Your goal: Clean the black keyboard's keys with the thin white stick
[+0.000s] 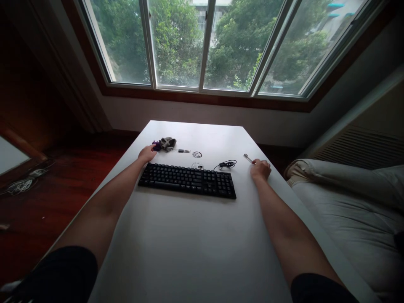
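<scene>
The black keyboard (pixel 186 181) lies on the white table between my two arms. My left hand (pixel 147 154) rests past its far left corner, thumb and fingers apart, with fingertips at the purple edge of a crumpled grey and purple cloth (pixel 167 144). Beyond the far right end of the keyboard, my right hand (pixel 261 169) is closed around the near end of a small brush-like tool (pixel 248 158). Its pale, wider tip points away and to the left; the bristles are too small to make out.
Behind the keyboard lie a thin cable with a dark block (pixel 182 150), a round clear-centred piece (pixel 197 155) and a coiled black cord (pixel 227 163). The white table (pixel 189 244) stands before a window (pixel 202 46). A cushioned seat (pixel 341 219) is at the right.
</scene>
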A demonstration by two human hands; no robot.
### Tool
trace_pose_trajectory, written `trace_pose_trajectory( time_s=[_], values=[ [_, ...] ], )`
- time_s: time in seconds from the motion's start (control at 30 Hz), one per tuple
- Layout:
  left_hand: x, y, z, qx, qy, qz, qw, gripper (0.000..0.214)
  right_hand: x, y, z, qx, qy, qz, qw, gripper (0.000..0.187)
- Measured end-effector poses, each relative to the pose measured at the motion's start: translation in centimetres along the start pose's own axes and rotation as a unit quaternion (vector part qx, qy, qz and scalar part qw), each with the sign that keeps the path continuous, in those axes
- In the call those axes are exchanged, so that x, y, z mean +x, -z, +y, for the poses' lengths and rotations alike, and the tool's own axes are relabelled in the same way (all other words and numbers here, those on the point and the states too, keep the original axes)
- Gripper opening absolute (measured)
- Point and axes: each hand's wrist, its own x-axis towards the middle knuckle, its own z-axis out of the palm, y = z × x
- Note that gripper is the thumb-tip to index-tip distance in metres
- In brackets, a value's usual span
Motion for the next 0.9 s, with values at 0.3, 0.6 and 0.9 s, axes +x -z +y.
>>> trace_pose_trajectory(
  time_s=[0.3,0.6,0.9],
  values=[
    [0.2,0.0,2.7,0.124,0.044,-0.014,0.991,0.042,-1.1,0.0,-0.1,0.076,0.051,0.156,0.984,0.025],
    [-2.5,2.7,4.2,-0.019,0.003,0.036,0.999,0.019,-3.6,4.4,-5.6,0.228,0.144,0.175,0.947,0.024],
    [-9.3,5.0,13.5,-0.497,-0.022,-0.105,0.861,0.021,-14.5,10.4,-22.2,0.457,0.333,-0.1,0.819,0.036]
  ],
)
